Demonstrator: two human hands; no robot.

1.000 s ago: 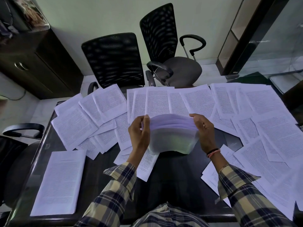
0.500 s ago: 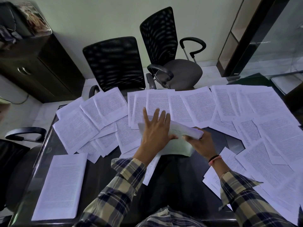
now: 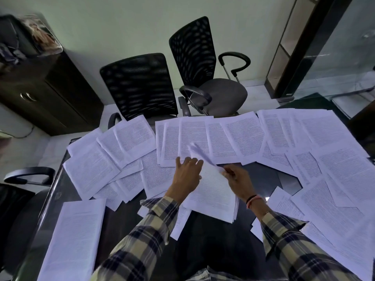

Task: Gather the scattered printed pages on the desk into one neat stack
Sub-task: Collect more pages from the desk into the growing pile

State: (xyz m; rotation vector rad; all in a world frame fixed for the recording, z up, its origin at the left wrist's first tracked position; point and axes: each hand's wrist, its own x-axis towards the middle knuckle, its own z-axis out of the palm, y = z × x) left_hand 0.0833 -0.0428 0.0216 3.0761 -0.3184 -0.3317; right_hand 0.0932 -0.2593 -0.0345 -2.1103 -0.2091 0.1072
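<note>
The bundle that both hands had held upright now lay flat as a stack (image 3: 213,197) on the desk (image 3: 213,240), the left hand (image 3: 187,175) spread wide on it, the right hand (image 3: 238,179) pinching its blurred top sheet, so gathering could resume

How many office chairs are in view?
3: mesh-back chair behind the desk, grey-seat chair to its right, chair at the desk's left edge, partly cut off.

An office is shown: 2 black mesh-backed swivel chairs (image 3: 142,86) are drawn up to a dark glossy desk (image 3: 213,240) covered with printed pages (image 3: 243,136), a dark wooden cabinet (image 3: 50,94) is set by the wall, and a glass partition (image 3: 345,57) is seen.
</note>
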